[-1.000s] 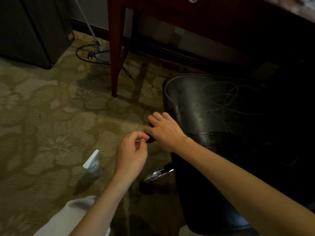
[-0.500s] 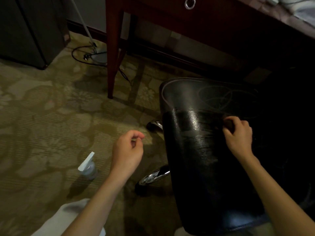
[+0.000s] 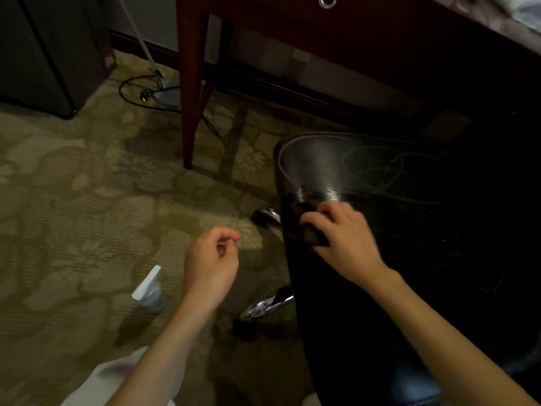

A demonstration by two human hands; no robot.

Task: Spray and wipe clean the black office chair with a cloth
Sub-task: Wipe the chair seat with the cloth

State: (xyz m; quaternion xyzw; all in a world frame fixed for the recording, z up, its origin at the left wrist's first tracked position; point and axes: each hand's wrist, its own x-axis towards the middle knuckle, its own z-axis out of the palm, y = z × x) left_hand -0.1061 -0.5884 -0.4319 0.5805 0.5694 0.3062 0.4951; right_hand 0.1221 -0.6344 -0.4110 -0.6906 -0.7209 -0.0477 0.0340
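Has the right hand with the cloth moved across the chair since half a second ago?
Yes. The right hand, gripping the cloth, has swept left across the black chair, toward its edge nearest the desk leg.

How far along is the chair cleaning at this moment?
Done: spraying, it seems; the spray bottle stands on the carpet and a wet sheen shows beside the cloth. In hand: the right hand holds the cloth against the black chair near its left edge; the left hand holds nothing. Left: dusty swirl marks farther up the chair.
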